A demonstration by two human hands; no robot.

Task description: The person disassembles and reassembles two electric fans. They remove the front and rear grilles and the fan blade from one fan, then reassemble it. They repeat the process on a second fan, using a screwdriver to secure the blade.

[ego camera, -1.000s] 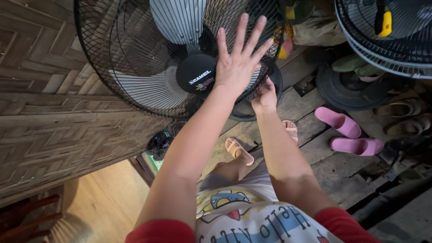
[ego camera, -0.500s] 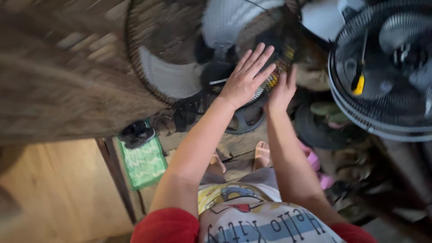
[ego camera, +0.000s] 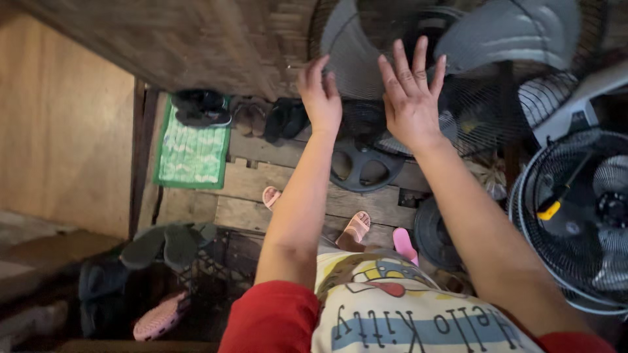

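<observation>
A standing fan with grey blades behind a black wire grille (ego camera: 471, 98) fills the top right, and its round black base (ego camera: 366, 167) rests on the plank floor below. My right hand (ego camera: 411, 104) lies flat against the grille with its fingers spread. My left hand (ego camera: 320, 98) is at the grille's left rim with its fingers curled. Whether it grips the wire is unclear. My feet in tan sandals (ego camera: 356, 225) stand under my arms.
A second fan (ego camera: 582, 222) lies at the right with a yellow-handled screwdriver (ego camera: 553, 206) on its grille. A green mat (ego camera: 191, 153) and dark shoes (ego camera: 199, 108) sit by the woven wall. Pink slippers (ego camera: 404, 243) and more footwear (ego camera: 163, 245) lie on the floor.
The view has swung left and down, so the fan now sits at the top right. My right hand has come up and spread on the grille, and my left hand has curled at the rim.
</observation>
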